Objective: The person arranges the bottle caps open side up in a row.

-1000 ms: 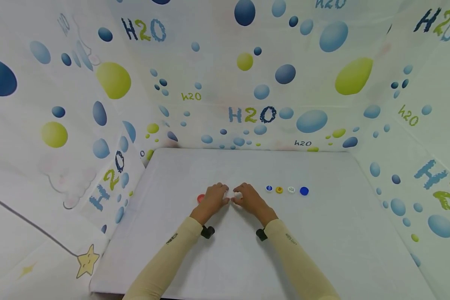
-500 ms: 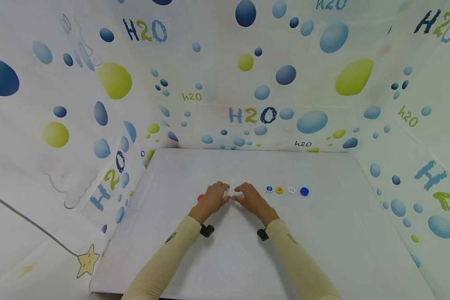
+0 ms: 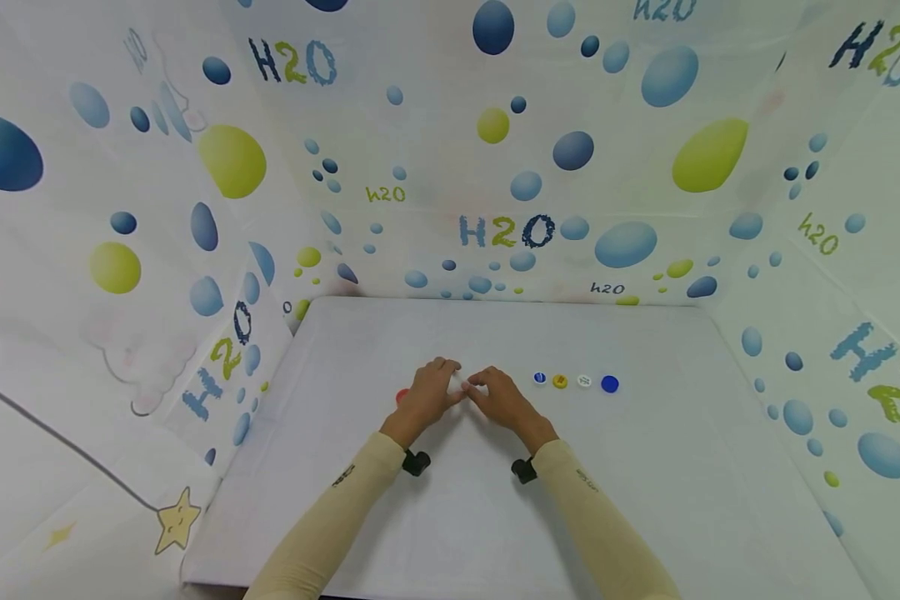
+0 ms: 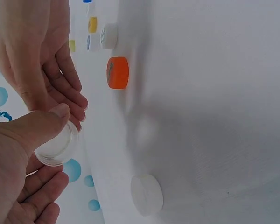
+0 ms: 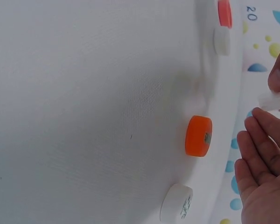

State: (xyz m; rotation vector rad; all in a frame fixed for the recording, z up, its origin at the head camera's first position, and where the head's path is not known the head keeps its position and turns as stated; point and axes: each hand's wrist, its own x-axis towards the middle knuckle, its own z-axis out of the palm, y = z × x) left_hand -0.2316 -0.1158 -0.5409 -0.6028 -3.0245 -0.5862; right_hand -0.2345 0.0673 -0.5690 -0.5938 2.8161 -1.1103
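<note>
Pinched between thumb and fingers of my left hand (image 3: 430,395) is a clear round cap (image 4: 58,145), raised off the table. My right hand (image 3: 501,398) meets it from the right, its fingers extended in the right wrist view, a fingertip close to or touching the clear cap (image 5: 271,100). Whether the right thumb grips it is hidden. On the table below stand an orange bottle cap (image 4: 117,73), a white cap (image 4: 147,195) and a white cap with green print (image 5: 176,204). A red cap (image 3: 401,397) shows beside the left hand.
To the right of the hands, a blue-and-white cap (image 3: 540,378), a yellow cap (image 3: 560,382), a white cap (image 3: 584,382) and a blue cap (image 3: 610,384) form a row. The white tabletop (image 3: 450,508) ends at a bubble-print backdrop (image 3: 427,250).
The gap between my hands has narrowed; the right fingertips have come in against the left thumb. The caps on the table have stayed in place.
</note>
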